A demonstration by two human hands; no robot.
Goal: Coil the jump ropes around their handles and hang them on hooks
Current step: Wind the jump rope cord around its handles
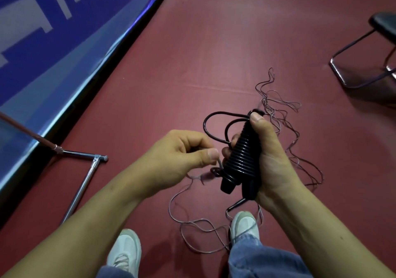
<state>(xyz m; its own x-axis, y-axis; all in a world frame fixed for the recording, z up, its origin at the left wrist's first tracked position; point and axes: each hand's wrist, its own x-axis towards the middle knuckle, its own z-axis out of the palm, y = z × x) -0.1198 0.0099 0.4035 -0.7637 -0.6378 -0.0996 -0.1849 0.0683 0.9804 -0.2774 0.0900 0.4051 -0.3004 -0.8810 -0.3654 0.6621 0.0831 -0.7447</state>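
My right hand (266, 147) grips two black jump rope handles (242, 164) held side by side, with black rope coiled tightly round them in many turns. Two loose black loops (209, 125) stick out to the left near the top of the handles. My left hand (182, 151) pinches the rope's end (219, 164) between thumb and forefinger just left of the coil's lower part. A thinner, reddish-grey rope (278, 115) lies tangled on the red floor behind and below my hands, running toward my feet.
A blue banner barrier (64, 42) runs along the left. A metal stand leg (85, 183) lies on the floor at lower left. A black chair with a metal frame (364, 63) stands at the upper right. My white shoes (126, 250) are at the bottom.
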